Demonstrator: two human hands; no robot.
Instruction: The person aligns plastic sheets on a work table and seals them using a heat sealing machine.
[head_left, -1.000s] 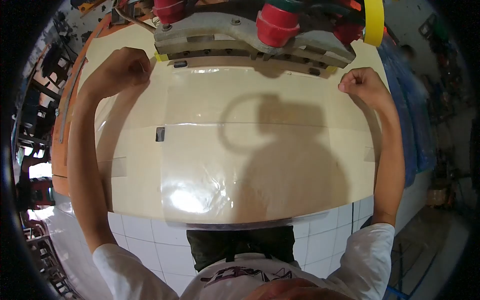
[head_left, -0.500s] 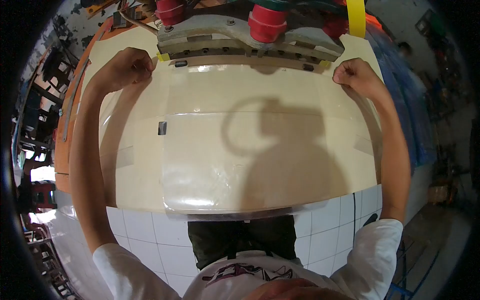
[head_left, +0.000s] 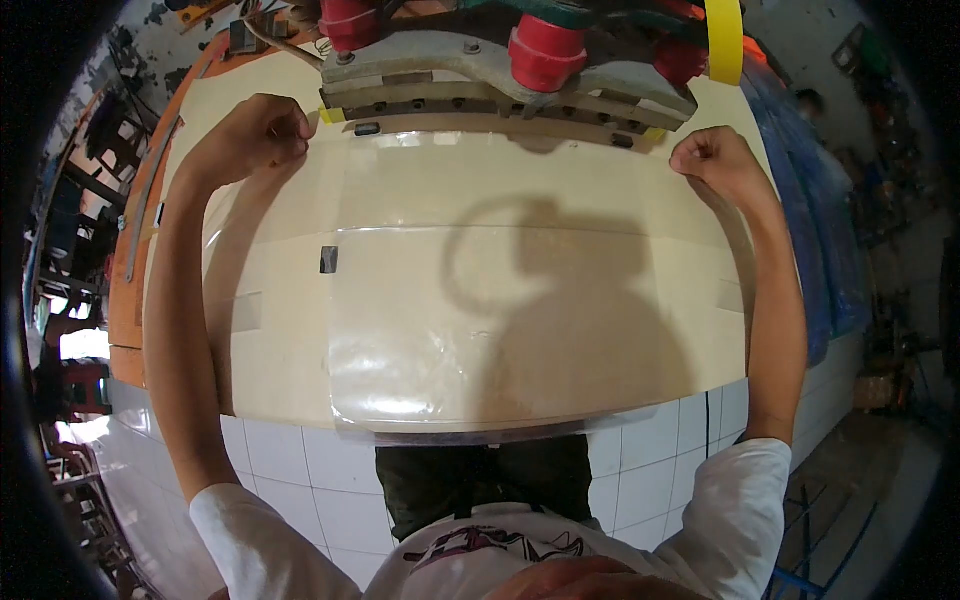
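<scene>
A cream sheet [head_left: 270, 215] covers the work surface, with a clear plastic film [head_left: 400, 340] lying over its middle. My left hand [head_left: 265, 140] is at the sheet's far left, near the yellow-taped left end of the machine bar [head_left: 450, 88]. Its fingers are curled, and what they pinch, if anything, is too small to name. At the bar's right end, my right hand [head_left: 715, 160] has its thumb and fingers pressed together over the sheet; nothing between them can be made out. A small black piece [head_left: 328, 260] sits at the film's left edge.
Red cylindrical parts [head_left: 547, 55] stand on the machine bar. A yellow strip [head_left: 724, 40] hangs at the upper right. Blue plastic [head_left: 810, 220] lies along the right side, and a metal ruler [head_left: 148, 205] rests on the orange table edge [head_left: 125, 325] at left.
Both hands keep their curled poses near the bar's ends. The view has shifted slightly, and the sheet's near edge appears a little higher than a second ago.
</scene>
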